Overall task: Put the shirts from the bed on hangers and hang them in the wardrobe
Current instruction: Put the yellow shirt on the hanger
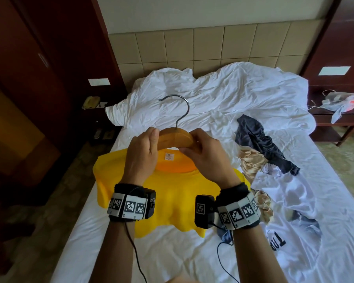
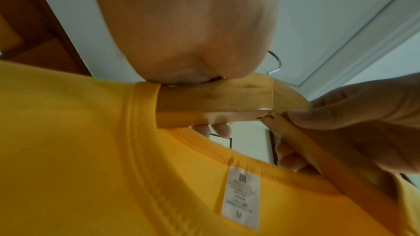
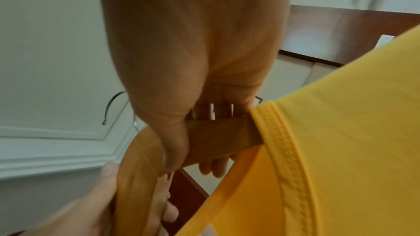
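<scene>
We see a yellow shirt (image 1: 172, 193) held up over the bed (image 1: 335, 231), already threaded onto a wooden hanger (image 1: 175, 137) whose arms pass inside the collar on both sides. The left hand (image 1: 142, 154) curls its fingers round the hanger's left shoulder just where the wood enters the neckband, and the right hand (image 1: 204, 154) pinches the right shoulder between thumb and fingers in the same way. The metal hook (image 1: 177, 108) stands up above both hands, its open end turned to the left. In the left wrist view the collar label (image 2: 240, 196) shows inside the back of the neck, marked M. On the bed, to the right of the yellow shirt, lie a white shirt with dark lettering (image 1: 290, 221), a dark navy garment (image 1: 262, 144) and a beige one (image 1: 251, 160), heaped together and touching. A crumpled white duvet (image 1: 223, 99) is bunched against the padded headboard (image 1: 192, 50). A dark wooden wardrobe (image 1: 29, 68) stands at the left of the bed.
</scene>
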Tool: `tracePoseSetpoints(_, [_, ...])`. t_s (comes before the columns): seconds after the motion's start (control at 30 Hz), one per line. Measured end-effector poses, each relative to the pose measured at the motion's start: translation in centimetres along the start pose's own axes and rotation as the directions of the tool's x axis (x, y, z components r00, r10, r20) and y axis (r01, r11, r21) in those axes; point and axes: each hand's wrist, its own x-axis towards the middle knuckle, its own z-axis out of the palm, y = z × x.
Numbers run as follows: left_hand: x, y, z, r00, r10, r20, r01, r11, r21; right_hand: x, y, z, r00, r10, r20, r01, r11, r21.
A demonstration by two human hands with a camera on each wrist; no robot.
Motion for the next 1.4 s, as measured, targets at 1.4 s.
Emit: tracePoseSetpoints(1.4, [-0.1, -4.9, -14.8, 0.802, -0.469, 0.371, 0.583, 0.477, -0.658, 5.0, -14.8, 10.5, 0.861, 0.326, 0.389, -0.501, 0.676, 0.541])
